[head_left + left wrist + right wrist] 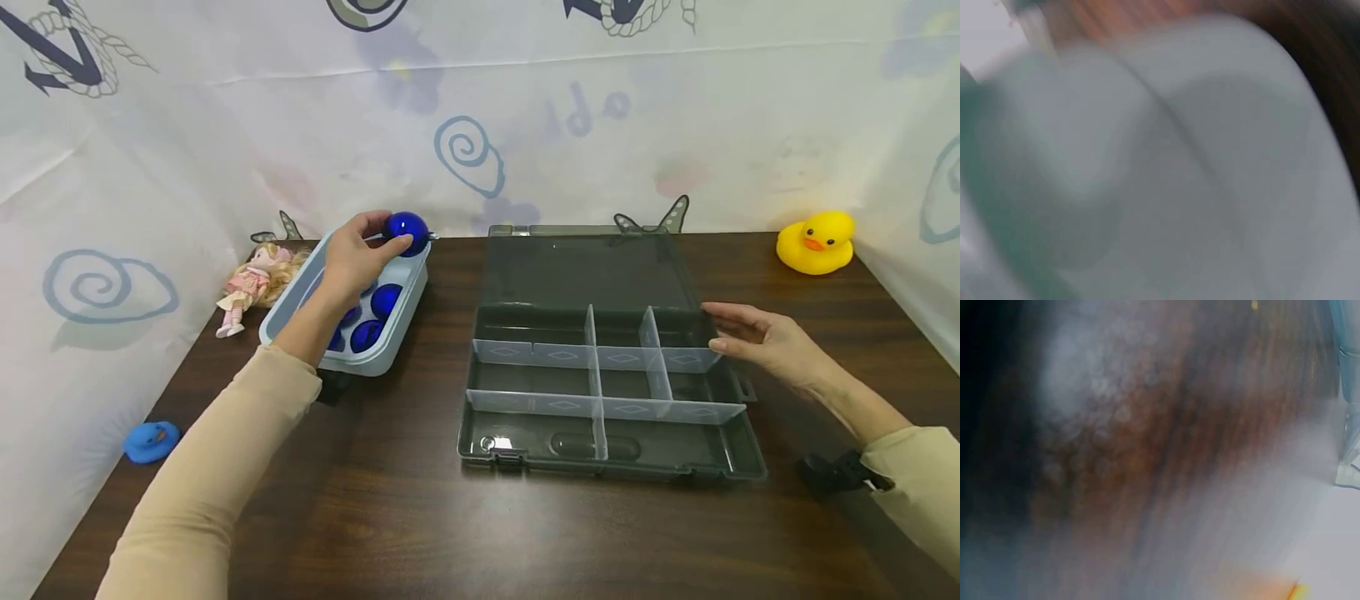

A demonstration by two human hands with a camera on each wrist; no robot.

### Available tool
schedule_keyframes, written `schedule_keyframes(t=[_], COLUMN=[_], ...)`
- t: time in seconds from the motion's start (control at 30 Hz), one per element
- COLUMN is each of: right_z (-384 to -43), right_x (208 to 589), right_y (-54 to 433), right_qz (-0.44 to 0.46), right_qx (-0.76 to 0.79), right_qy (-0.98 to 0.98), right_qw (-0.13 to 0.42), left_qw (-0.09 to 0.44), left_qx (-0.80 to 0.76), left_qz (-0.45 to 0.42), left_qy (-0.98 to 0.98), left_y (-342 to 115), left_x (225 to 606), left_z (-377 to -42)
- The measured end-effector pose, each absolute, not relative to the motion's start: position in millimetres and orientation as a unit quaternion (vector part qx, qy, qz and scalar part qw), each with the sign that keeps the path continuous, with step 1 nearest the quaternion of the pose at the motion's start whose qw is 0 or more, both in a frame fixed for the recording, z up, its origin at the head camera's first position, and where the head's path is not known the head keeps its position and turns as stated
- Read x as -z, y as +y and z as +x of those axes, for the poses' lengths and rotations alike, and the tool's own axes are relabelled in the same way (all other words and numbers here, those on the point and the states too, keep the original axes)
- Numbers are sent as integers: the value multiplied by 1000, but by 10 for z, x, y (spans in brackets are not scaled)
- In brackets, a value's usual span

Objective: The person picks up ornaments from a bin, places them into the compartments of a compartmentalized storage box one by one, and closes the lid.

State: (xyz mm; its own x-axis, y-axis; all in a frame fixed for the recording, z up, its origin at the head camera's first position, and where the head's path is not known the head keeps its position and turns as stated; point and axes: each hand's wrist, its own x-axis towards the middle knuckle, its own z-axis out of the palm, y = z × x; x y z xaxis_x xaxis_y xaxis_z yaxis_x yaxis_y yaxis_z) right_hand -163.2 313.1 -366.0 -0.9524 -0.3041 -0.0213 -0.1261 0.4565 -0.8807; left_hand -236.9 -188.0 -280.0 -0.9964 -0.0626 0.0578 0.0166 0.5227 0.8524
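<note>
In the head view my left hand (352, 258) pinches a shiny blue bauble (406, 233) between thumb and fingers, above the far end of a light blue tub (386, 358). The bauble's small metal cap points right. Several more blue baubles (367, 336) lie in the tub, partly hidden by my forearm. My right hand (765, 342) rests at the right edge of a dark see-through compartment box (525, 433), fingers extended. Its lid (585, 267) lies back, and clear dividers (532, 403) split the inside into several sections. The left wrist view is filled with a blurred pale surface.
A doll (251, 283) lies left of the tub, with a small blue toy duck (151, 442) at the table's left edge. A yellow rubber duck (816, 242) sits at the back right. Behind the brown table (390, 500) hangs a printed white cloth (300, 117).
</note>
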Motion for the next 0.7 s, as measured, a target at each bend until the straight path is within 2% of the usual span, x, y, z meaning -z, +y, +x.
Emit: schedule_keyframes(t=[0.1,0.37,0.5,0.7], right_z=[-1635,-1685,-1702,-1667], right_x=[3644,3636,3636,3621], right_y=[3150,3160,3149,3175], right_qz=[-128,-151,-134,-114], right_qx=[501,503,502,493], right_qy=[851,847,849,856], right_qw=[87,88,93,104], left_qw=[10,-116,-151,-176], left_qx=[515,527,495,459], left_qz=[-26,-137,-172,-206], left_qy=[-857,-831,-838,-846], left_y=[-1589,-681,-206,393], left_x=[2751,2757,2752,2824], left_z=[-2299,-2150,-2132,-2098])
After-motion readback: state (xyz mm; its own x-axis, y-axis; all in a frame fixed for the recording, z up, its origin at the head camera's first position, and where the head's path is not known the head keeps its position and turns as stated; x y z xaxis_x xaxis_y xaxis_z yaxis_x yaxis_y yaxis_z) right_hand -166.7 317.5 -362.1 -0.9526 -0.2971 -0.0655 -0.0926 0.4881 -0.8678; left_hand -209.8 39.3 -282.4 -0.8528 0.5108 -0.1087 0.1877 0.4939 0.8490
